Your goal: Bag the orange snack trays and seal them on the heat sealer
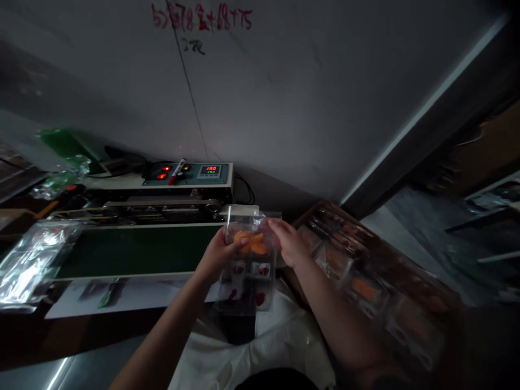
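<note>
A clear plastic bag with orange pieces in its upper part and small red items lower down hangs upright in front of me. My left hand grips its left edge, the thumb lying over the orange pieces. At the upper right edge of the bag, my right hand has its fingers bent against the plastic. The bag is beside the right end of a sealing machine with a green belt.
A crate of similar filled bags stands at the right. Shiny packets lie at the belt's left end. A red-and-white marker rests on the machine's panel. White paper lies below the belt.
</note>
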Demonstrator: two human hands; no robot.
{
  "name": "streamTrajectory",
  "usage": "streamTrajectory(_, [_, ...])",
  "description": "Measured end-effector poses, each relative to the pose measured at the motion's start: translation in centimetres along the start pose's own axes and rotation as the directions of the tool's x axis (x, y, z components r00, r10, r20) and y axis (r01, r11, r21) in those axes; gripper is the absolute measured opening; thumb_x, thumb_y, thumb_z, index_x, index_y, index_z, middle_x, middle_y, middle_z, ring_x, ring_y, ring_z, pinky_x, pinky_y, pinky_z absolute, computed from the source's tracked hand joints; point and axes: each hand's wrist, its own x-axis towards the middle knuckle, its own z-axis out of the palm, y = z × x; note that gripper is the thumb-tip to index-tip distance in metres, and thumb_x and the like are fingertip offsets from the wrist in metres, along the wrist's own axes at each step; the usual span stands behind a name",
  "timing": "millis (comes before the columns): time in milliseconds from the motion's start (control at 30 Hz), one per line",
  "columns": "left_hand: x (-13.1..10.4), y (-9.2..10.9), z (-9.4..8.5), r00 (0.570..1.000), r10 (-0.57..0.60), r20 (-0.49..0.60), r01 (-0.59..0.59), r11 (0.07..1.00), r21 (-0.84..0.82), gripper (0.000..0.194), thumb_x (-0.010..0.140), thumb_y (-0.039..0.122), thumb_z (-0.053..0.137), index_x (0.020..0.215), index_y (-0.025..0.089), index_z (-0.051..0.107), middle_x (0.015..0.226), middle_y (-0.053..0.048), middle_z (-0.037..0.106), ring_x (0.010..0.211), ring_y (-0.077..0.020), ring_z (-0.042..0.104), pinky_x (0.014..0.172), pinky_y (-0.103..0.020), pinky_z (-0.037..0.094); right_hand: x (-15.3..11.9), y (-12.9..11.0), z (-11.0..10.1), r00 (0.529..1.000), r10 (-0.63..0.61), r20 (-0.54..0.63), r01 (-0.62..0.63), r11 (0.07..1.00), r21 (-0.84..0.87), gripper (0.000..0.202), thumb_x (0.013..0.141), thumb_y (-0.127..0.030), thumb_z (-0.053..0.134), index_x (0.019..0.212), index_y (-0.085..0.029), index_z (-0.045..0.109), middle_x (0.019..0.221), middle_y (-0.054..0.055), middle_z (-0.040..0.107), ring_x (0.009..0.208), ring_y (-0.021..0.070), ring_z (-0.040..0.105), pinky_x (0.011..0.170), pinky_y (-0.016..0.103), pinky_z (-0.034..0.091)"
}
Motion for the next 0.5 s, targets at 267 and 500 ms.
streamTrajectory(267, [2.7,-0.8,-3.1,0.972,0.004,-0.236,-0.002,1.000,0.008,0.040,0.062,0.050,0.079,0.079,0.018,0.062,0.065,0.003,0.055,0.055,-0.0095,0.051,0.049,-0.017,0.038,0.7,1.6,2.3,0.996,0.084,0.010,-0.083,0.992,-0.097,0.051,0.069,-0.067,0.066,0.084,-0.018,0.068,0.080,0.006,0.075,0.070,0.0231,0.070,0.052,0.029,0.052])
streamTrajectory(500, [3.6,-1.2,-1.5,0.891,0.239,-0.386,-0.122,0.945,0.305,0.029,0.071,0.047,0.067,0.071,0.018,0.061,0.055,0.003,0.050,0.050,-0.0102,0.042,0.045,-0.020,0.030,1.2,3.1,0.8,0.994,-0.041,-0.105,0.046,0.998,0.042,0.057,0.079,-0.070,0.052,0.098,-0.018,0.067,0.083,0.007,0.075,0.068,0.0200,0.069,0.057,0.030,0.054])
